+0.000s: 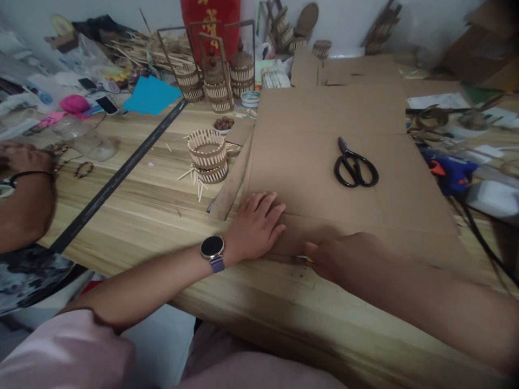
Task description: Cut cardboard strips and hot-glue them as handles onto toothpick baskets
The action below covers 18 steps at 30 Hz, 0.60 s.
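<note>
Cardboard sheet (pixel 294 167); flat, brown, creased

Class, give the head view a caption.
Left hand spread on cardboard, right hand gripping a yellow item at the near edge, scissors beyond.

Beyond the right fingers (pixel 313 254), flat cardboard (pixel 300 173) lies open up to scissors (pixel 349 155); beyond-left of the left fingers (pixel 265 207), a slatted basket (pixel 208 159) obstructs.
</note>
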Each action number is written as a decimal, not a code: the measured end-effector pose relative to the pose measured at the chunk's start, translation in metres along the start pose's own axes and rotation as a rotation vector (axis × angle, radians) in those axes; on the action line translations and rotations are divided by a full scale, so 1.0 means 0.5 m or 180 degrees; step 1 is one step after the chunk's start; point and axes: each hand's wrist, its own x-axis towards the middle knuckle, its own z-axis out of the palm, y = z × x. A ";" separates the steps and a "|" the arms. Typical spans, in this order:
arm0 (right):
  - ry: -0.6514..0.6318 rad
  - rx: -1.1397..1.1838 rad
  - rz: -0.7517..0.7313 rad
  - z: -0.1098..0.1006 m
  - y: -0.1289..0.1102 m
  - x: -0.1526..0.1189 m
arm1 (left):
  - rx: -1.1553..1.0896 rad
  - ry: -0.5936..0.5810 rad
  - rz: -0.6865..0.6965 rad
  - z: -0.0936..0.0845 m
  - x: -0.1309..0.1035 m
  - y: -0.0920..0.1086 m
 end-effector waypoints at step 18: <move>-0.0278 0.0411 0.0233 0.025 0.060 -0.050 | -0.0012 0.0059 0.0044 0.002 -0.002 -0.005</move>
